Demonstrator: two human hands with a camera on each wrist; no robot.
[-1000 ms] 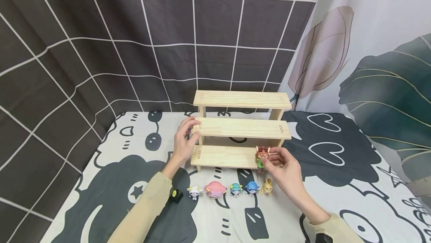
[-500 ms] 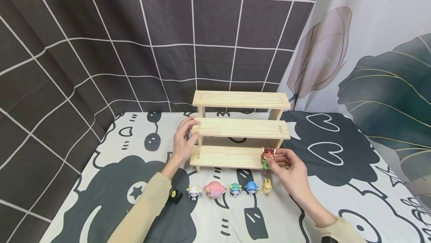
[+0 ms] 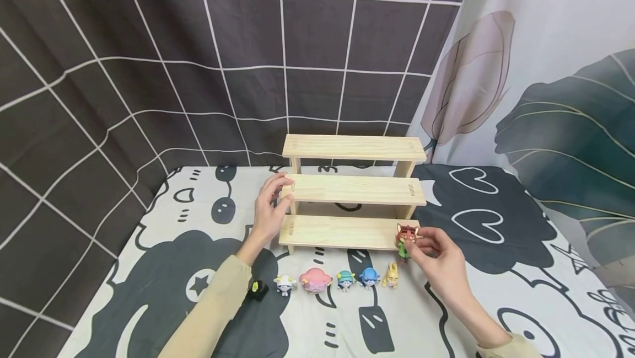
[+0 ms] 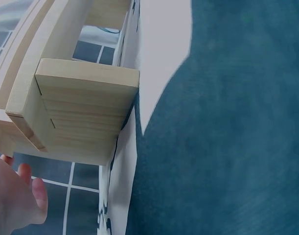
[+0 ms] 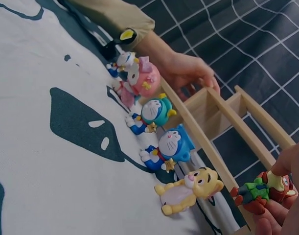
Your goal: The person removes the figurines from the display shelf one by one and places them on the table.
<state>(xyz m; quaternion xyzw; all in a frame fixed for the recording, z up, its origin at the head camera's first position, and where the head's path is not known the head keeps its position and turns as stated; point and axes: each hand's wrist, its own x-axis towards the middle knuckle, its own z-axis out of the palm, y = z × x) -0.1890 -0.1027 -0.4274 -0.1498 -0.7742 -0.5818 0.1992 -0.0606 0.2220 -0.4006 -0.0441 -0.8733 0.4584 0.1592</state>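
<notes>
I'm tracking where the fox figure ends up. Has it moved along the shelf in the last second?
Yes. The fox figure, pinched by the right hand, has slid rightward along the bottom shelf to its right end.

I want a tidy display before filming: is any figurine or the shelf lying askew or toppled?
Nothing stands out. The wooden shelf stands square, steadied by the left hand; five small figurines line up before it. The right hand holds a red-headed figurine at the lowest step's right end.

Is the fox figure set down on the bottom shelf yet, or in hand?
In hand: right hand pinches the fox figure at the bottom shelf's right end.
</notes>
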